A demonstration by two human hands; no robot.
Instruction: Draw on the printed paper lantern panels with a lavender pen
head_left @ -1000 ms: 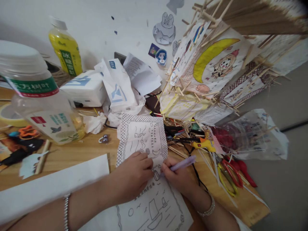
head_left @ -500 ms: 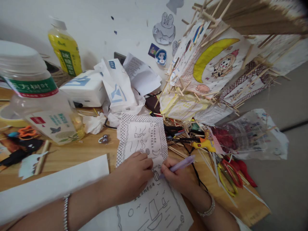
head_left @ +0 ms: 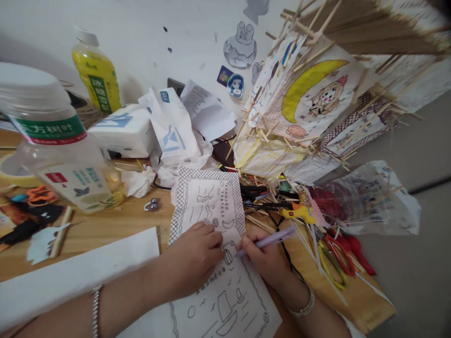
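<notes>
A long sheet of drawn paper [head_left: 200,188] lies on the desk, bearing a cross-hatched border, a moon, written characters and a sailboat. My left hand [head_left: 197,253] rests across its middle, palm down, fingers loosely bent over the paper; its fingertips are partly hidden. In my right hand [head_left: 262,258] is a light purple pen [head_left: 276,237], gripped between thumb and fingers. The pen slants, with its tip close to the small lantern-like drawing near the sheet's right edge. Whether the tip touches the paper I cannot tell.
On the left stand a large clear bottle [head_left: 52,141] and a yellow drink bottle [head_left: 97,70]. Stick-framed paper lanterns [head_left: 310,94] rise at the back right. Scissors [head_left: 333,263] and a yellow glue gun [head_left: 299,212] lie right of the paper. A blank white strip [head_left: 81,272] lies left.
My right hand has shifted slightly right, and the pen now lies at a flatter slant with its back end farther right. My left hand stays nearly in place.
</notes>
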